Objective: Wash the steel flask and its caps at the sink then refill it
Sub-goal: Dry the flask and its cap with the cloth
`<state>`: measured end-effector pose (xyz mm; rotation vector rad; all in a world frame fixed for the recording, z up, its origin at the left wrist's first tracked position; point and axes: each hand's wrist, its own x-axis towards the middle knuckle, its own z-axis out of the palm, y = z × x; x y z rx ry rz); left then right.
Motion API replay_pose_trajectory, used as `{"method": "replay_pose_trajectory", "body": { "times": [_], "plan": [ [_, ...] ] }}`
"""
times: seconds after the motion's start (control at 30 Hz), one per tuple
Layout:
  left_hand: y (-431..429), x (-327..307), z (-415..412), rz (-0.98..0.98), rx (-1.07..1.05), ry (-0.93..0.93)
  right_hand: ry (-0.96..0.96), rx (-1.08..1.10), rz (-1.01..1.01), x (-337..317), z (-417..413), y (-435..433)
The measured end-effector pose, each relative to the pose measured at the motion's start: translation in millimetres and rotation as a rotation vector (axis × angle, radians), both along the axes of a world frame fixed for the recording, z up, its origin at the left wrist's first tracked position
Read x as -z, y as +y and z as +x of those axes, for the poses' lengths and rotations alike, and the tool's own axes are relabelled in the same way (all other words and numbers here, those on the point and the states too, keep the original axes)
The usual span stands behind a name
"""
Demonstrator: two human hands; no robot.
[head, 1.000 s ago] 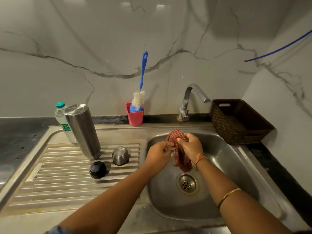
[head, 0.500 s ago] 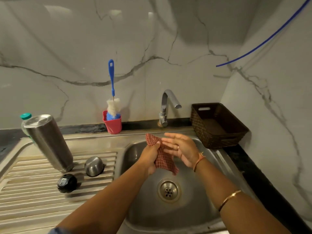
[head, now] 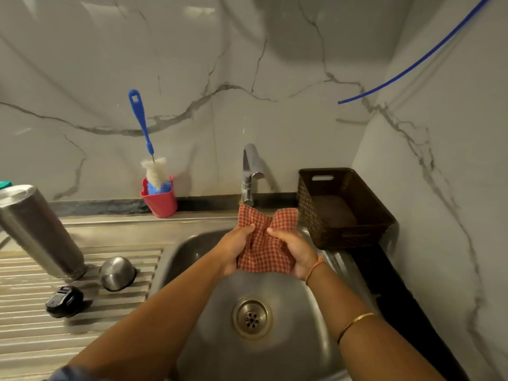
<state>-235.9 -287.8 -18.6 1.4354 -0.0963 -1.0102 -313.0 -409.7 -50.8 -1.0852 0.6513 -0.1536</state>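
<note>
The steel flask (head: 35, 232) stands upside down on the ribbed drainboard (head: 33, 334) at the far left. Beside it lie its steel cap (head: 117, 273), dome up, and its black inner cap (head: 64, 301). Over the sink basin (head: 264, 347) my left hand (head: 233, 248) and my right hand (head: 295, 251) each grip one side of a red checked cloth (head: 262, 243), which is spread flat between them. No water runs from the tap (head: 251, 171).
A red cup (head: 160, 200) with a blue bottle brush (head: 143, 127) stands at the back ledge. A brown woven basket (head: 343, 207) sits right of the tap. A green bottle top (head: 5, 184) peeks out behind the flask. A blue tube (head: 412, 64) hangs at upper right.
The cloth was bunched in both hands, then dangled from my left hand alone; now both hands hold it spread open. The camera has turned to the right.
</note>
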Motion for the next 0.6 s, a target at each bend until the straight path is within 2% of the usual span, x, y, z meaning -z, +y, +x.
{"method": "replay_pose_trajectory", "body": {
  "times": [0.07,0.17,0.23,0.33,0.47,0.6],
  "plan": [
    [-15,-3,-1,0.015,0.036,-0.019,0.047,0.081,-0.099,-10,-1,-17],
    [-47,-17,-8,-0.09,0.015,0.047,-0.019,0.15,-0.147,-30,-6,-49],
    [-76,-23,-9,-0.127,0.0,-0.009,-0.04,0.191,-0.217,-44,-11,-75],
    [-121,-27,-12,-0.077,0.026,-0.228,0.016,0.273,-0.378,-60,-20,-119],
    [-176,-26,-19,0.085,0.205,-0.653,0.165,0.298,-0.636,-58,-26,-169],
    [-214,-6,-22,0.198,0.294,-0.875,0.338,0.22,-0.823,-41,-23,-201]
  ]
}}
